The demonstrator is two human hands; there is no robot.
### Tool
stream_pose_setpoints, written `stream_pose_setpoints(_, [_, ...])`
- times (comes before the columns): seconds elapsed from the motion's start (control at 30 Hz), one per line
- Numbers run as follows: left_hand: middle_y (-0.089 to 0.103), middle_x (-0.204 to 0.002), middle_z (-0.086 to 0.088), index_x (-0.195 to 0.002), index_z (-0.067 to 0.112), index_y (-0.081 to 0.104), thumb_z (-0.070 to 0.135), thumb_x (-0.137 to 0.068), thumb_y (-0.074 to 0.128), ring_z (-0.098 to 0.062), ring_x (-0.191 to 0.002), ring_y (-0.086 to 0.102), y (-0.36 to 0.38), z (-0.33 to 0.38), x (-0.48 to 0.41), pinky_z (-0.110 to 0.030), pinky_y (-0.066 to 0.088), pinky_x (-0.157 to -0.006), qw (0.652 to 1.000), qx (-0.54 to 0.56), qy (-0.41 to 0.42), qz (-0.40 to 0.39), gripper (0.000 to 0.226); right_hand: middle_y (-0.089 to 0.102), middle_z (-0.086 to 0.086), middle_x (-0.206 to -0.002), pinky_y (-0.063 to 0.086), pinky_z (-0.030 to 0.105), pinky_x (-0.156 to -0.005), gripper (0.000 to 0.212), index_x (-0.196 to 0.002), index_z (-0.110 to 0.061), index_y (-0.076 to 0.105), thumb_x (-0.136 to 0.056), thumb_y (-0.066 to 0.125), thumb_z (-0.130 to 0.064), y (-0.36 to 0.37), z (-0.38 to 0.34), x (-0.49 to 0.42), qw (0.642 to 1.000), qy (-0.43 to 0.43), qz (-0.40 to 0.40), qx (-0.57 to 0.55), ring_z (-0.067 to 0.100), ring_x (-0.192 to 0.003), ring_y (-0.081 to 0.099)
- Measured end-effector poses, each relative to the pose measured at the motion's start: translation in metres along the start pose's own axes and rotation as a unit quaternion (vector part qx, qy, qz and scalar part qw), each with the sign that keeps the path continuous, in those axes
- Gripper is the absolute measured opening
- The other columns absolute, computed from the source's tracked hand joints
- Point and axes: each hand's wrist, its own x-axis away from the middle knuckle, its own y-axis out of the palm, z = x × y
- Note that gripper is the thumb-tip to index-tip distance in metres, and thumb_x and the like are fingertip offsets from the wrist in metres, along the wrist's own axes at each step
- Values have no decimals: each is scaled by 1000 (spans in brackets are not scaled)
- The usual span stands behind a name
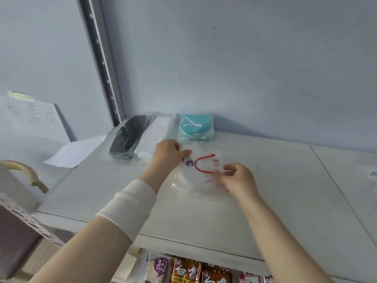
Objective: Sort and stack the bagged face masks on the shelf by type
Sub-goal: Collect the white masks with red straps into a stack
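Note:
A clear bag with a white mask (193, 176), red ear loop and a small cartoon print lies flat on the grey shelf (285, 201). My left hand (168, 153) pinches the bag's far left edge. My right hand (234, 177) pinches its right edge. Behind them, against the back wall, stand three piles of bagged masks: black (128, 137) at the left, white (156, 129) in the middle, teal (194, 127) at the right.
A loose white sheet (75, 151) lies on the shelf left of the black pile. A perforated upright post (102, 62) rises at the back left. Snack packets (189, 270) fill the shelf below. A beige curved handle (26, 172) sticks out at far left.

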Motion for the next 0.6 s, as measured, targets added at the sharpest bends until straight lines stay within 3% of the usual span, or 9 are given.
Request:
stream_pose_setpoints(0.1, [62,-98,-7,-100,8,62,41,-83,67,-26,-91,58,1,-2,-6,-30,44,-78,999,-37,18,-15,37,68,4,-103,50,33,-86,40,-111,-12,61,-78,70,-33,4,-5,0,997,11,19,73,24,-98,64])
stream_pose_setpoints(0.27, [63,-107,-12,-107,4,59,44,-90,56,-25,-96,59,2,-4,-5,-27,40,-73,986,-156,53,-28,44,65,5,-112,46,32,-90,42,-113,-12,60,-80,67,-38,9,-8,2,988,23,22,154,24,-107,59])
stream_pose_setpoints(0.33, [58,-114,-12,-114,4,55,45,-91,53,-23,-99,54,-1,-1,0,-28,41,-78,979,-189,78,-16,47,64,5,-115,45,32,-91,47,-118,-12,56,-82,65,-40,8,-9,2,982,21,11,185,24,-111,57])
stream_pose_setpoints(0.5, [50,-125,-7,-128,13,49,38,-94,49,-26,-119,42,-14,17,5,-32,38,-92,944,-200,236,120,42,56,7,-127,41,35,-97,69,-131,-11,45,-81,56,-58,-14,-18,-4,973,-3,27,230,26,-120,51])
stream_pose_setpoints(0.6, [54,-124,-9,-124,11,54,28,-95,48,-28,-119,43,-4,41,4,-32,32,-95,923,-168,335,92,34,46,13,-135,36,38,-101,61,-135,-9,40,-90,48,-50,-39,-22,-17,950,-51,72,300,30,-126,43])
